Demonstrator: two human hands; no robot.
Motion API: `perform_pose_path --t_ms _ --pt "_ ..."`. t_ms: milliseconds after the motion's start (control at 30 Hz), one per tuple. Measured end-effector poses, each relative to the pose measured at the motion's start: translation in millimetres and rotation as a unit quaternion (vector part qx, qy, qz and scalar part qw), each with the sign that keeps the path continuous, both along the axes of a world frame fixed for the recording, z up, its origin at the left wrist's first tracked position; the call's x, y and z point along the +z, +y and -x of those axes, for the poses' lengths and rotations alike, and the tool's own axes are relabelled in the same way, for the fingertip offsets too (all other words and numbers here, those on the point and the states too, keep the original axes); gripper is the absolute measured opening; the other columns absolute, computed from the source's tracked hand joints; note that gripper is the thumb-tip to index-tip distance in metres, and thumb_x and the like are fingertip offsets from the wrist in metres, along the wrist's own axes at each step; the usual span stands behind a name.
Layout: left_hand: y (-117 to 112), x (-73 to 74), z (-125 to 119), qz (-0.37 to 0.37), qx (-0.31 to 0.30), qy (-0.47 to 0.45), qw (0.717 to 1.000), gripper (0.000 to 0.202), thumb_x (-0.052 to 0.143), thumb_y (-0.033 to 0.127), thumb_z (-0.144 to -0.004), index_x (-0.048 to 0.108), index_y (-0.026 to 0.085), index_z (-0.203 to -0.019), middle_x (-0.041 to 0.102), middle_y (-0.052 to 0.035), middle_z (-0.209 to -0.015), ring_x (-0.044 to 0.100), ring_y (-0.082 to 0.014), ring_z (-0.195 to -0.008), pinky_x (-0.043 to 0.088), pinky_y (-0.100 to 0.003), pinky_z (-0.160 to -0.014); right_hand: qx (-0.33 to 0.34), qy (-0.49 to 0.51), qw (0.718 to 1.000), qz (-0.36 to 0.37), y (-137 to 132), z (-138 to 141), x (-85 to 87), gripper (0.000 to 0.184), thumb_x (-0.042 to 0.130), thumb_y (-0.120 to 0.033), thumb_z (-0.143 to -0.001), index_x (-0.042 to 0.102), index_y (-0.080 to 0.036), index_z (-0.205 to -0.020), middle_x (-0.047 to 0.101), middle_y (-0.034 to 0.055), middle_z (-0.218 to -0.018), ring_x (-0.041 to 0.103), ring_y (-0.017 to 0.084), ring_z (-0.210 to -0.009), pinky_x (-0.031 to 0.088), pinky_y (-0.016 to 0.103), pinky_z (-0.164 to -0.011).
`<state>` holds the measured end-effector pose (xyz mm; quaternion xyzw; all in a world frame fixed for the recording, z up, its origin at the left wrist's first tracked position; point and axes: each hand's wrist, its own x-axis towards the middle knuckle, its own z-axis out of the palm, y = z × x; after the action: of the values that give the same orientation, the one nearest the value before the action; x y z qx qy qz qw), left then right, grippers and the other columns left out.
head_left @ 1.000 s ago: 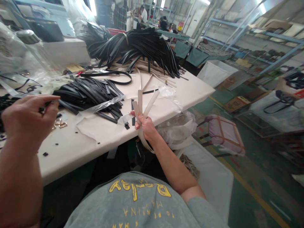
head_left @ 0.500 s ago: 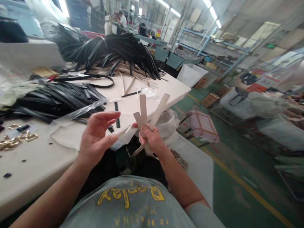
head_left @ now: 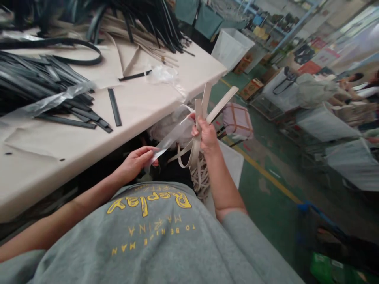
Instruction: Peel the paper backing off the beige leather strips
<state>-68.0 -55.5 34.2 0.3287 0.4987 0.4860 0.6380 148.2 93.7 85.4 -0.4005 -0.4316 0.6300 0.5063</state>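
Note:
My right hand is closed round a bundle of beige straps, whose ends fan upward above the fist and hang in loops below it. My left hand sits lower, by my lap, pinching the end of a clear film strip that stretches up to the beige straps in my right hand. Both hands are off the table's near edge, above my grey shirt.
A beige-covered table holds a pile of flat black strips with clear plastic across it, one loose black strip, and a heap of black and beige straps at the back. A white bin, boxes and a pink stool stand on the green floor.
My left hand came off the table, reached the straps and has pulled a clear film strip down toward my lap. My right hand lifted the beige straps slightly; the view tilted down.

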Motion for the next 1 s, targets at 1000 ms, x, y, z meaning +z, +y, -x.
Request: perform_pose_path --t_ms 1000 --pt "4 -16.1 -14 0.268 0.089 -0.229 0.931 0.017 0.061 0.008 -0.093 0.069 0.013 -0.079 0.073 -0.0052 -0.075 0.07 -0.0135 -0.06 0.062 -0.029 -0.07 0.041 -0.297 0.918 -0.261 -42 -122 139.1 0.018 0.064 -0.039 -0.097 0.075 -0.027 -0.089 0.073 0.0032 -0.069 0.044 0.002 -0.036 0.02 0.022 -0.036"
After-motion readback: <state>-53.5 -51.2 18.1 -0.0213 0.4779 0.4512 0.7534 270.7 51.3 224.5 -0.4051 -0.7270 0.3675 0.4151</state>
